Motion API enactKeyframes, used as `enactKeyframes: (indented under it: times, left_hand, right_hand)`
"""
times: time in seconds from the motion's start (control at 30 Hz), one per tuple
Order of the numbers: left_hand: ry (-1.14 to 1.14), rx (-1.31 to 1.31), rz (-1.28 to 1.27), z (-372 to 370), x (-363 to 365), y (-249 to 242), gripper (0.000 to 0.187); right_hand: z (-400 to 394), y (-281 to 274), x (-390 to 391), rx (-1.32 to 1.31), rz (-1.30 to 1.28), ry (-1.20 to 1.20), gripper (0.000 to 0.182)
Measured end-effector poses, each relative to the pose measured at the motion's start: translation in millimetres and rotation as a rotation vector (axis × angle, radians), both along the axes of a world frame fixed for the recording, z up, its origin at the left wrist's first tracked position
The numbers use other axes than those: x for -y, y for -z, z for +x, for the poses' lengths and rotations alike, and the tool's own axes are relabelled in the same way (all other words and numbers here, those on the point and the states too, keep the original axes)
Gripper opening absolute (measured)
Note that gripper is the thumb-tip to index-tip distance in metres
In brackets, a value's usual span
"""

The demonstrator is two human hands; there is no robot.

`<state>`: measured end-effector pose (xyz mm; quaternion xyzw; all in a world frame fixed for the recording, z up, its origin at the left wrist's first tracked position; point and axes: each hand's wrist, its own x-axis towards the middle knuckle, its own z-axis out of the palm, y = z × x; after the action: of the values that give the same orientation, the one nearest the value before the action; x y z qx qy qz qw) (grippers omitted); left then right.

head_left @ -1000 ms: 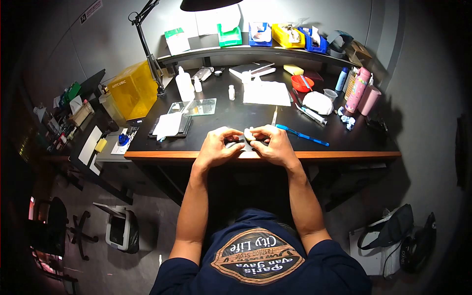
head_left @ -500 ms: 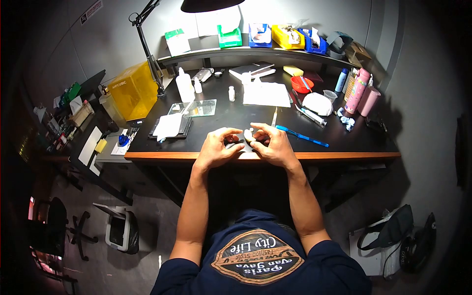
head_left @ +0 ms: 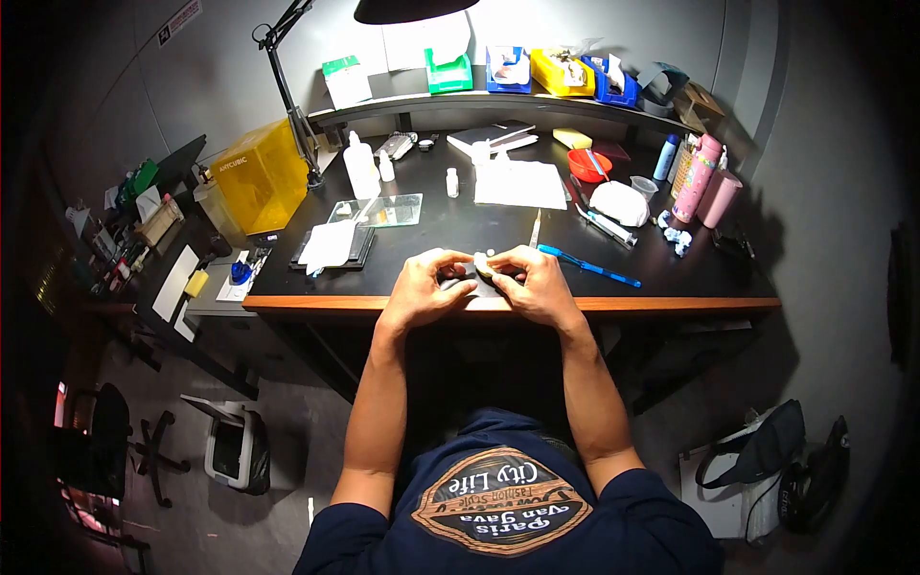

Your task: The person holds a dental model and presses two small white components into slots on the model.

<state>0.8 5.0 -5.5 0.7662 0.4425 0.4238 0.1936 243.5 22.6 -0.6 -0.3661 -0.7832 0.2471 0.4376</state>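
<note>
Close to the desk's front edge, my right hand (head_left: 537,287) pinches a small white piece (head_left: 482,264) between thumb and fingers. What the piece is cannot be made out at this size. My left hand (head_left: 426,290) faces it from the other side, fingers curved and thumb apart from the index finger, its fingertips right beside the piece. A slim pointed tool (head_left: 536,230) lies just beyond my right hand. Right of that is a blue pen-like tool (head_left: 589,265).
A dark pad with a white sheet (head_left: 328,244) lies left, by a glass plate (head_left: 398,209). White bottles (head_left: 361,168), papers (head_left: 522,185), a red bowl (head_left: 589,166) and pink bottles (head_left: 700,177) stand farther back. A lamp (head_left: 412,10) hangs overhead; a yellow box (head_left: 257,182) is left.
My right hand has turned slightly, and the white piece has shifted a little left, nearer the left fingertips. My left hand stays almost still.
</note>
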Motion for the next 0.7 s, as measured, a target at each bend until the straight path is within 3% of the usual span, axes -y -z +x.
enactKeyframes:
  times: [0.33,0.7]
  left_hand:
    - [0.008,0.021,0.033,1.8,2.8,-3.5,0.029]
    - [0.020,0.016,0.045,0.8,1.4,-1.7,0.031]
  right_hand:
    - [2.0,4.8,-6.2,-0.005,0.029,-0.065,0.017]
    - [2.6,1.9,-2.8,0.001,0.020,-0.079,0.018]
